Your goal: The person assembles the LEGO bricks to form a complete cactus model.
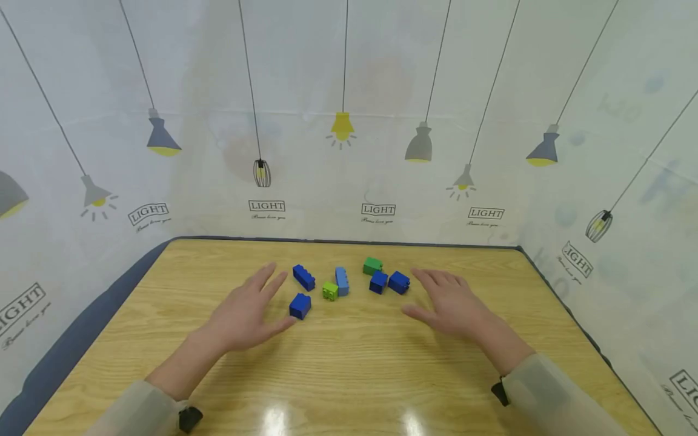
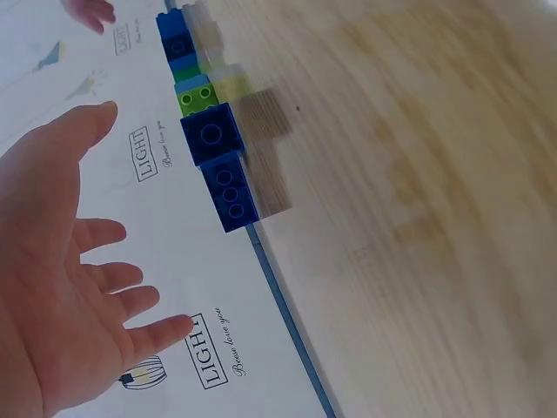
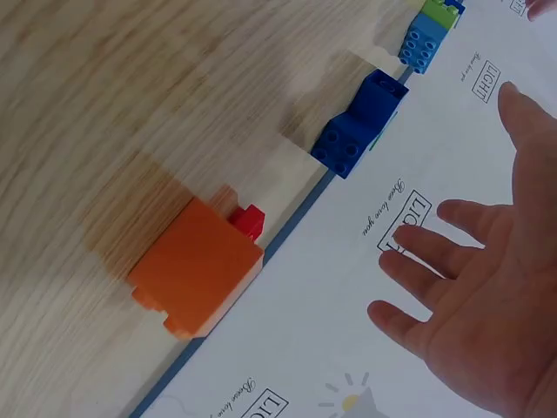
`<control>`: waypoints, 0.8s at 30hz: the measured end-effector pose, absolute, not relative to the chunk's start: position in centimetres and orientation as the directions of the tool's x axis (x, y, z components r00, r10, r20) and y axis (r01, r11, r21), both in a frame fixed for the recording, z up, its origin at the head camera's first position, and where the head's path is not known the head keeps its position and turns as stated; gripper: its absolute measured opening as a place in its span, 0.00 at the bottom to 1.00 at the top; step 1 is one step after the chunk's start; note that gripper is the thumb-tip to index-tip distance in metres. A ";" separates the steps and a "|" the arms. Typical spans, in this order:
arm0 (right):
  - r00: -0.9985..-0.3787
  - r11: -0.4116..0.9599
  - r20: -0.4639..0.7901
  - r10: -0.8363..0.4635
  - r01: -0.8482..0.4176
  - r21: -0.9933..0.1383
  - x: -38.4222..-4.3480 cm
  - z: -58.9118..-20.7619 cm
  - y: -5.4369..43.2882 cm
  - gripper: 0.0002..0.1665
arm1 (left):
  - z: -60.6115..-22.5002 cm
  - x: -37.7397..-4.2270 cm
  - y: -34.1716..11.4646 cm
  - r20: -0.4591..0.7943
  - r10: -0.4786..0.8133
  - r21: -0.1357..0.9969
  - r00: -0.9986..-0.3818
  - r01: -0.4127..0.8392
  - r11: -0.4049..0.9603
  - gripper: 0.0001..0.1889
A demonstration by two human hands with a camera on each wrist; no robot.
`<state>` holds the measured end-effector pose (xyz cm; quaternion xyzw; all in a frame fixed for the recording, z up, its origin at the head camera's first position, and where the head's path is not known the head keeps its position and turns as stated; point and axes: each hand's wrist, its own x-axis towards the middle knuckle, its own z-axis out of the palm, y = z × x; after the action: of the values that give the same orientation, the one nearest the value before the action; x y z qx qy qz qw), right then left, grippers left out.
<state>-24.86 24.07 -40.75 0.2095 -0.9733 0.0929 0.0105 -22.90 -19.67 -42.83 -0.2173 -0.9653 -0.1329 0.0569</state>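
My left hand (image 1: 242,315) is held over the left of the table, fingers spread, its thumb tip beside a dark blue building brick (image 1: 300,306). Behind that lies a long dark blue brick (image 1: 303,277). A lime brick (image 1: 329,291) sits against a light blue brick (image 1: 342,281) in the middle. My right hand (image 1: 449,303) hovers at the right with straight fingers, holding nothing, nearest a dark blue brick (image 1: 399,283). Next to that are another dark blue brick (image 1: 378,282) and a green brick (image 1: 373,265). An orange brick (image 3: 200,266) and a small red brick (image 3: 248,221) show only in the right wrist view.
The bricks lie on a pale wooden table (image 1: 349,369) with a dark edge along its back. White cloth (image 1: 305,79) printed with hanging lamps rises behind it and on both sides. Dark straps (image 1: 189,418) show at the sleeve cuffs.
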 end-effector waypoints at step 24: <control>-0.850 0.816 0.062 -0.524 -0.521 -0.252 -32.2 -42.8 15.5 0.28 | -44.4 -27.3 -17.9 -0.035 0.384 0.477 -0.923 0.322 0.818 0.39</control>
<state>-32.18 15.51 -42.75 0.2742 -0.9528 0.1306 -0.0051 -27.25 -17.87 -44.42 -0.1856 -0.9511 -0.2383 -0.0650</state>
